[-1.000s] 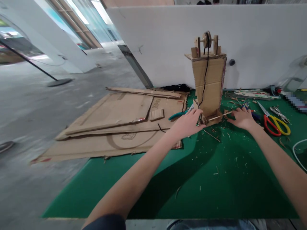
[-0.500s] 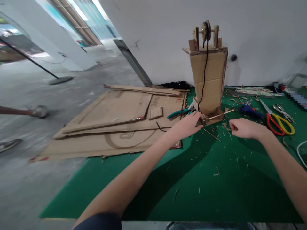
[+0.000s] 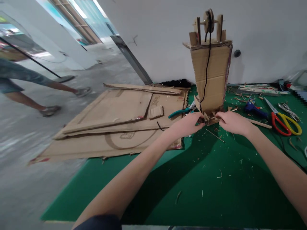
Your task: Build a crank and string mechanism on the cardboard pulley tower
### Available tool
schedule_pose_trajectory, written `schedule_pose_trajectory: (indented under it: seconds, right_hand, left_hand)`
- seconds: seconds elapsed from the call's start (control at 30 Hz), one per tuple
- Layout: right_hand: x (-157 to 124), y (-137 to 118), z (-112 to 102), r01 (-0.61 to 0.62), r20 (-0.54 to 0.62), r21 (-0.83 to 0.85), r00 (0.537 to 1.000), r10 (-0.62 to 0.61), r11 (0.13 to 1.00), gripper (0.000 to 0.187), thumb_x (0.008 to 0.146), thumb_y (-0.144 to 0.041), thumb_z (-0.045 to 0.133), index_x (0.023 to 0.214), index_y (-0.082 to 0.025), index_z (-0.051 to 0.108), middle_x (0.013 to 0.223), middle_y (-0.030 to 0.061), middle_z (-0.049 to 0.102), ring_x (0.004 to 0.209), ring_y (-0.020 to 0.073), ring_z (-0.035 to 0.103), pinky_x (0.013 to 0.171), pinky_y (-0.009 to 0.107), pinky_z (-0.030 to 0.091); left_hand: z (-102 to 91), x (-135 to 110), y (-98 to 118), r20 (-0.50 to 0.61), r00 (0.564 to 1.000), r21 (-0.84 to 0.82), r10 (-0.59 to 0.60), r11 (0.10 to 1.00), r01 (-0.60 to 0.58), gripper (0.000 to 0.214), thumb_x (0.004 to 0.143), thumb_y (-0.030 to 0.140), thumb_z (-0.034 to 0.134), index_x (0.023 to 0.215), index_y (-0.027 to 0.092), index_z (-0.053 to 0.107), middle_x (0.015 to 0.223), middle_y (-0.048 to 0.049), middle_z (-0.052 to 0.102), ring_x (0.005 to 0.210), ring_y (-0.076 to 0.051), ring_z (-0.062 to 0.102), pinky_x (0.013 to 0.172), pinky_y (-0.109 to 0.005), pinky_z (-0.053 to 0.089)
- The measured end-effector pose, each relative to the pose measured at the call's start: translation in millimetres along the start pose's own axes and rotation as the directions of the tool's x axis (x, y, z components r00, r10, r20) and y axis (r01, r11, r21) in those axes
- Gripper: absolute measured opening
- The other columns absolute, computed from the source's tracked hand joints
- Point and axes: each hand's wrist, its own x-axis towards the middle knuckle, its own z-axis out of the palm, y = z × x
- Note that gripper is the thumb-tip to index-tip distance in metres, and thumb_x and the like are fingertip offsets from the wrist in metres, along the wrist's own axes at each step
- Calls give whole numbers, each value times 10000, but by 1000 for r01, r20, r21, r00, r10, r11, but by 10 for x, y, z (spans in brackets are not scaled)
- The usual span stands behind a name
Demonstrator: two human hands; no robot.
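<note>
A tall cardboard tower (image 3: 213, 73) stands against the wall, with a pulley wheel (image 3: 209, 20) on top. A black string (image 3: 206, 72) hangs from the wheel to the small open box (image 3: 216, 122) at its base. My left hand (image 3: 189, 124) is closed at the box's left side; what its fingertips grip is hidden. At the right side, my right hand (image 3: 231, 121) pinches a thin wooden stick (image 3: 213, 118) that lies across the box, partly covered by fingers. Teal-handled pliers (image 3: 179, 112) lie just behind my left hand.
Stacked cardboard sheets (image 3: 115, 118) lie to the left on the green table (image 3: 192, 182). Red-and-yellow scissors (image 3: 280, 123), a blue glue gun (image 3: 255, 110) and metal snips (image 3: 289, 111) lie right, among scraps. Another person's legs (image 3: 31, 84) show on the floor at far left.
My right hand has moved left, from apart over the table to the box and its stick. My left hand stays at the box. The other person has stepped further into view.
</note>
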Motion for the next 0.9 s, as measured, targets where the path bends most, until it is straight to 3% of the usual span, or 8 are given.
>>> schedule_pose_trajectory:
  seconds: [0.13, 0.27, 0.43, 0.57, 0.73, 0.9]
  right_hand:
    - [35, -29, 77, -24, -90, 76, 996, 31, 997, 310, 923, -228, 371, 996, -169, 666, 909, 110, 713, 749, 190, 598, 632, 309, 362]
    - [39, -78, 111, -61, -147, 37, 987, 66, 997, 310, 962, -300, 387, 884, -165, 654, 820, 96, 687, 685, 173, 564, 589, 302, 326]
    - [24, -66, 115, -32, -83, -85, 996, 25, 996, 296, 958, -303, 417, 787, -180, 625, 844, 92, 669, 725, 181, 571, 561, 299, 290]
    - [23, -20, 123, -33, -37, -54, 999, 31, 998, 158, 920, -296, 509, 947, -175, 606, 835, 90, 681, 736, 192, 590, 577, 294, 318]
    - [5, -44, 159, -1, -39, -58, 999, -2, 998, 361, 926, -271, 460, 1280, -202, 482, 868, 80, 705, 666, 186, 581, 545, 287, 283]
    - [28, -21, 215, 25, -52, 42, 998, -23, 999, 366, 932, -250, 411, 1267, -161, 528, 926, 118, 704, 786, 211, 620, 613, 294, 350]
  left_hand:
    - [6, 0, -7, 3, 1000, -6, 2, 1000, -2, 368, 920, 355, 505, 1211, 143, 582, 1137, -127, 687, 1028, -251, 659, 865, -379, 503]
    - [23, 2, -20, -7, 1000, -7, 3, 1000, -3, 361, 919, 354, 502, 1203, 149, 587, 1096, -121, 697, 1012, -248, 665, 859, -372, 503]
    - [19, 0, -38, 6, 1000, -16, 6, 1000, -6, 362, 921, 371, 486, 1202, 166, 587, 1129, -115, 690, 1011, -242, 661, 841, -369, 502]
    - [1, -12, -44, 5, 1000, -12, 12, 1000, -12, 369, 927, 376, 473, 1208, 165, 586, 1139, -114, 688, 1006, -232, 659, 850, -358, 496]
    - [-4, -19, -41, -3, 1000, 0, 25, 1000, -25, 362, 927, 360, 465, 1204, 159, 582, 1130, -119, 687, 1001, -232, 657, 869, -362, 490]
    - [26, -10, -74, -22, 999, -5, 40, 999, -40, 347, 921, 373, 468, 1181, 179, 591, 1095, -109, 690, 982, -231, 655, 850, -365, 489]
